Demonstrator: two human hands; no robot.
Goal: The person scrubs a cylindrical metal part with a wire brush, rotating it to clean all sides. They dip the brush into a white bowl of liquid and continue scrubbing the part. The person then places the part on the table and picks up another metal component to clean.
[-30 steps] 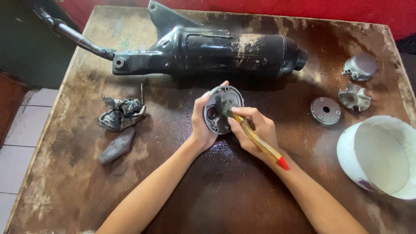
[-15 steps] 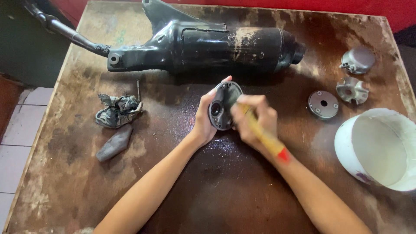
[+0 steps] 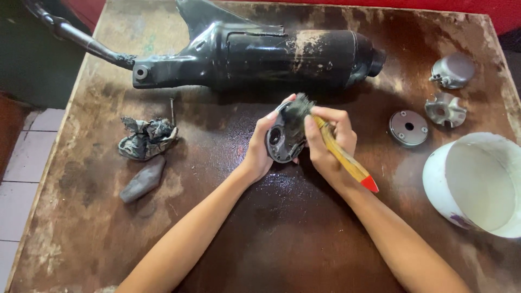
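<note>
A long black exhaust muffler (image 3: 260, 54) lies across the far side of the worn brown desk (image 3: 228, 239). Left of its pipe end sit a crumpled dirty rag (image 3: 146, 138) and a grey lump (image 3: 142, 179) (kind unclear). Right of it lie three small metal parts (image 3: 408, 128) and a white bucket (image 3: 477, 182).

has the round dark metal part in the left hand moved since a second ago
Yes. The round dark metal part has tipped from flat to on edge, lifting slightly toward the long black exhaust pipe, gripped by the left hand.
</note>
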